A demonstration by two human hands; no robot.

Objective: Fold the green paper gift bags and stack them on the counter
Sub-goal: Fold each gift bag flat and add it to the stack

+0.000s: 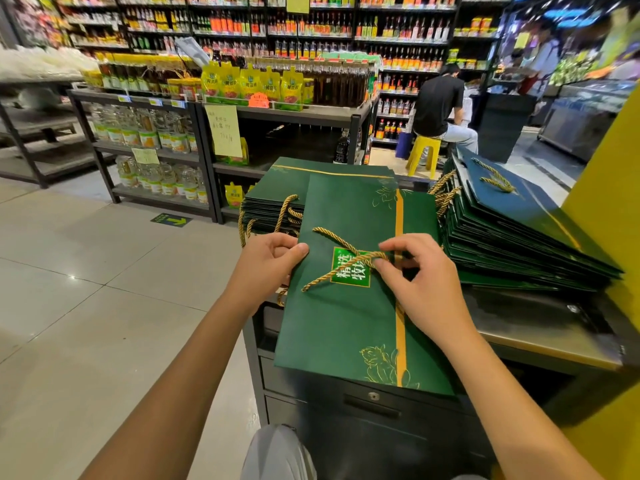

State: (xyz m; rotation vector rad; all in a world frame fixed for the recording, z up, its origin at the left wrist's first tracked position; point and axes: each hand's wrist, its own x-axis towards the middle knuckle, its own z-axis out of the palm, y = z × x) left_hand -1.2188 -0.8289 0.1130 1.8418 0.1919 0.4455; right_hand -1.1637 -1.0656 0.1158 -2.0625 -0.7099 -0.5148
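1. The left grip (268, 266) clamps the left edge of a flat green bag (341, 327), thumb on top.
2. The right grip (417, 284) pinches the bag's gold rope handle (370, 257).
3. Stacks of folded bags (512, 244) lie beyond both grips on the tabletop (540, 341).

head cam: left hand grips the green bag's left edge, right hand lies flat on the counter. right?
Not quite. In the head view the right hand is not lying flat: it pinches the gold rope handle over the green bag. The left hand does grip the bag's left edge.
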